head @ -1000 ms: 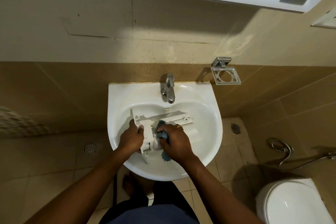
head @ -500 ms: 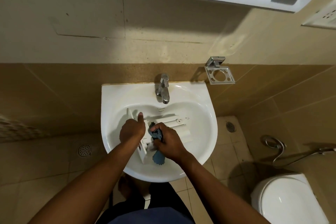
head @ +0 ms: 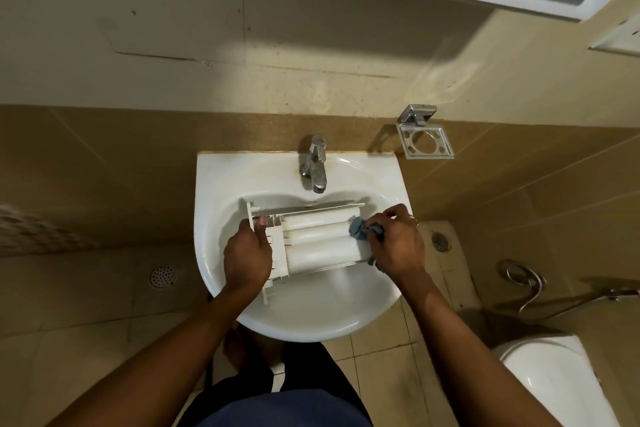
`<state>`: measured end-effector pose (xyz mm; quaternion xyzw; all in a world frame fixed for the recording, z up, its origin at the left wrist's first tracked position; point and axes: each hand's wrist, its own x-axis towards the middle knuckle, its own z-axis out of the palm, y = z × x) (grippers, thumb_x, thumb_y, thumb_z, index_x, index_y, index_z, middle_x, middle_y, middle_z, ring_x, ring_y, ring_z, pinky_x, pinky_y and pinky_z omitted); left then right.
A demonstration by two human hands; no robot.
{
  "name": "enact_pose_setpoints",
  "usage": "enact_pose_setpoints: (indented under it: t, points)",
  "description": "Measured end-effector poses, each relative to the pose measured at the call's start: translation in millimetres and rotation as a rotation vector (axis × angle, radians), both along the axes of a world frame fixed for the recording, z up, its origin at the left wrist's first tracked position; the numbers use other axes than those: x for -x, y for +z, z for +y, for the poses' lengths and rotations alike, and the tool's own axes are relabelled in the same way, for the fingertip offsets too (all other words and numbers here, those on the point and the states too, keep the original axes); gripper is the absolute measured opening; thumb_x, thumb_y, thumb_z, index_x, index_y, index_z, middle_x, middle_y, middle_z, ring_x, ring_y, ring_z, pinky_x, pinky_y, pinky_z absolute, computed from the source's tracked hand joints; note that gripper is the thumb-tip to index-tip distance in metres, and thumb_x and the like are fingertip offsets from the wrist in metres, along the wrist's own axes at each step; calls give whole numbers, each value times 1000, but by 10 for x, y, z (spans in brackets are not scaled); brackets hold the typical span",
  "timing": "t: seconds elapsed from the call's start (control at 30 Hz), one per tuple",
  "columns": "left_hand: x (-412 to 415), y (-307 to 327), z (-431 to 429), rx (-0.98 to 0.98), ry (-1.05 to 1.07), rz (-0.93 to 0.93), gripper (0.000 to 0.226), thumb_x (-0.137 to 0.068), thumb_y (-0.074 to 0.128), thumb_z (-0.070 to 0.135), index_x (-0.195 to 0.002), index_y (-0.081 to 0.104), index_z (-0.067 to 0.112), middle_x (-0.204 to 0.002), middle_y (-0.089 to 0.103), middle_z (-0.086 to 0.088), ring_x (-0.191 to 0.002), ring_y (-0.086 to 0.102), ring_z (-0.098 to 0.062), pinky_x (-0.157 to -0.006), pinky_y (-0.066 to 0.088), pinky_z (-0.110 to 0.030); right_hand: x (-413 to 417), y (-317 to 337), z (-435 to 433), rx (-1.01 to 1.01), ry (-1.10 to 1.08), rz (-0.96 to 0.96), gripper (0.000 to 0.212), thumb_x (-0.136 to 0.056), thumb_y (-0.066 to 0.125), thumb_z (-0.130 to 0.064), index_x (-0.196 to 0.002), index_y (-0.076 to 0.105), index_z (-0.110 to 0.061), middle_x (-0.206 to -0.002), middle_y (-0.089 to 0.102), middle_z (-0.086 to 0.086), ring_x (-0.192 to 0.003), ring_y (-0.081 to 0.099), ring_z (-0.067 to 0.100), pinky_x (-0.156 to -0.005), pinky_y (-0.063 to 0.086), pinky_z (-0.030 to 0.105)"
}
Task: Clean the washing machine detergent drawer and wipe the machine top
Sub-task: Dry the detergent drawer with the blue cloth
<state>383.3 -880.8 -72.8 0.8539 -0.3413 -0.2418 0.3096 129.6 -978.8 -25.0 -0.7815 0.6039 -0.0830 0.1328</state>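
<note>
The white detergent drawer [head: 318, 239] lies sideways in the white sink [head: 221, 177], its long rounded compartments running left to right. My left hand [head: 247, 253] grips the drawer's left end, thumb up on its ribbed edge. My right hand [head: 394, 239] holds a bunched blue-grey cloth [head: 358, 227] against the drawer's right end. The washing machine is out of sight.
A chrome tap [head: 315, 163] stands at the back of the sink, with a metal holder [head: 424, 139] on the wall to its right. A white toilet [head: 550, 378] and spray hose [head: 523, 284] are at right. Floor drains [head: 162, 274] sit on the tiled floor.
My right hand has moved with the cloth from the drawer's left part to its right end. The drawer now lies more level, and my left hand has shifted its hold on the left end.
</note>
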Motion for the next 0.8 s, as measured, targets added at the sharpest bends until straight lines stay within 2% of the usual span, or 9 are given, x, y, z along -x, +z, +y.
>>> enact_pose_setpoints:
  t: [0.07,0.17,0.33,0.4,0.47,0.53,0.6,0.7,0.8]
  points:
    - [4,7,36,23,-3,12,60,-105,29,51,-111,60,0,-95,70,-24,-93,66,-48,-79,50,-50,-25,-13,-27,85,-24,-32,11,-86,71,-16,-95,76,-20,-112,60,6,-91,62,31,-71,53,33]
    - [31,18,61,66,-28,16,71,-98,21,59,-111,60,0,-90,70,-21,-88,66,-46,-78,52,-50,-298,-65,56,119,68,-66,15,-80,68,-10,-89,75,-20,-101,65,4,-90,59,32,-72,50,34]
    - [138,34,80,96,-106,-17,78,-95,16,67,-114,59,5,-86,71,-17,-79,69,-41,-74,58,-49,-986,-231,519,13,276,-200,22,-79,66,-22,-100,69,-19,-101,66,1,-93,57,26,-81,49,39]
    - [121,21,106,116,-81,-12,75,-97,18,64,-115,59,3,-83,70,-17,-77,68,-41,-72,56,-46,-1049,-231,661,-29,237,-284,31,-81,68,-24,-111,63,-20,-108,65,0,-101,56,22,-85,49,35]
    - [79,18,133,141,-85,-23,73,-99,20,60,-117,59,1,-80,70,-17,-74,68,-41,-68,54,-46,-917,-188,637,-41,213,-330,36,-84,70,-26,-118,60,-23,-114,66,-2,-104,55,19,-81,48,31]
    - [39,11,162,171,-142,-50,71,-102,20,59,-118,59,1,-80,71,-16,-71,68,-40,-64,55,-45,-696,-137,542,-34,214,-281,33,-81,73,-24,-113,62,-25,-109,67,-3,-100,57,19,-76,49,30]
    - [16,-18,192,209,-201,-52,69,-105,19,60,-119,59,5,-83,72,-12,-72,69,-37,-64,55,-44,-450,-80,403,-15,107,-270,30,-75,78,-19,-103,67,-23,-103,68,-2,-95,59,21,-75,49,30]
    - [-27,-63,244,252,-285,-24,61,-104,25,58,-122,58,10,-100,73,-8,-88,69,-32,-76,56,-43,-122,-4,208,73,-125,-302,26,-75,81,-13,-99,72,-21,-103,70,-1,-93,61,18,-80,51,31]
    - [-61,-77,309,281,-313,9,53,-105,32,49,-130,58,11,-115,72,-7,-104,68,-29,-88,50,-34,-52,32,128,121,-163,-297,22,-80,75,-11,-100,74,-20,-104,72,0,-94,64,20,-83,52,31]
